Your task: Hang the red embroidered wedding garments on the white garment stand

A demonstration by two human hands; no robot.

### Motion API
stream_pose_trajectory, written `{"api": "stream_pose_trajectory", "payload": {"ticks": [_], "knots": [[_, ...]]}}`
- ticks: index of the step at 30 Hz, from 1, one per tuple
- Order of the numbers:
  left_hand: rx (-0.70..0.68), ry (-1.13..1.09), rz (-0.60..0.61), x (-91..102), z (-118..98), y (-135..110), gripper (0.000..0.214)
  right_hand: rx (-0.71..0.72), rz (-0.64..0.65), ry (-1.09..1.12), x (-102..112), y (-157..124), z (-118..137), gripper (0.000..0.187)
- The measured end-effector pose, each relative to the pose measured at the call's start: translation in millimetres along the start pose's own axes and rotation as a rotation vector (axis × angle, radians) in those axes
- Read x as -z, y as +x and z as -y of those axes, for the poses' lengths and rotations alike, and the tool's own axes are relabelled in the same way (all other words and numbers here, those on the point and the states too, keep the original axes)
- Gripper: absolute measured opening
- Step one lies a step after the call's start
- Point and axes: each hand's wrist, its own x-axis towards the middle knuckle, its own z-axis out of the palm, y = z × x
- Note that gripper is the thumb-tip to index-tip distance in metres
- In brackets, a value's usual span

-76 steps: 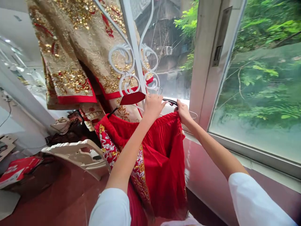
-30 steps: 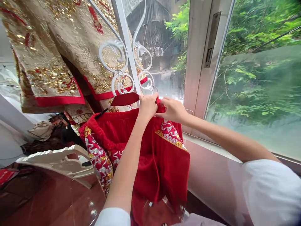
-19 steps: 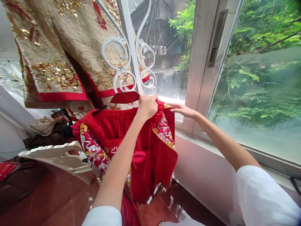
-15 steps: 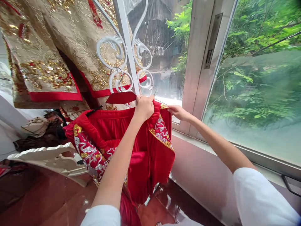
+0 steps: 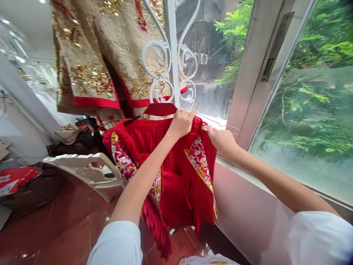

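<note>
A red jacket (image 5: 202, 176) with silver and gold embroidery hangs in front of me. My left hand (image 5: 182, 123) is closed on the jacket near its collar, beside the hook of a thin wire hanger (image 5: 231, 129). The hanger's right end sticks out past the jacket's shoulder. Closed on that shoulder edge, by its gold trim, is my right hand (image 5: 223, 140). Behind the jacket hangs a pleated red skirt (image 5: 153, 124), below a dark red hanger (image 5: 160, 109) that hooks onto a white scrolled metal stand (image 5: 174, 55). My fingertips are partly hidden in the cloth.
A long beige and gold sequined garment (image 5: 91, 73) with red hems hangs behind, at the left. Below it stands a cream carved chair (image 5: 79, 162). The window frame (image 5: 248, 66) and sill close off the right side. Bags (image 5: 30, 187) lie on the tiled floor at left.
The view has swung left. My right hand has shifted from a fingertip pinch to a fuller grip on the shoulder. The wire hanger's right end now shows outside the jacket.
</note>
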Motion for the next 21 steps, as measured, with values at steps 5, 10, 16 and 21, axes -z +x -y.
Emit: {"api": "stream_pose_trajectory", "payload": {"ticks": [5,10,16,21], "knots": [[-0.002,-0.048,-0.29,50.8,18,-25,0.03,0.051,-0.012,0.29,7,37,-31,0.057],[0.527,0.147,-0.34,115.6,46,-70,0.021,0.193,-0.154,0.885,-17,76,-38,0.043],[0.798,0.392,-0.195,122.9,51,-126,0.05,0.23,-0.088,1.325,-13,116,-11,0.045],[0.883,0.518,-0.184,94.9,8,-153,0.05,0.336,-0.226,1.249,21,140,45,0.034]]}}
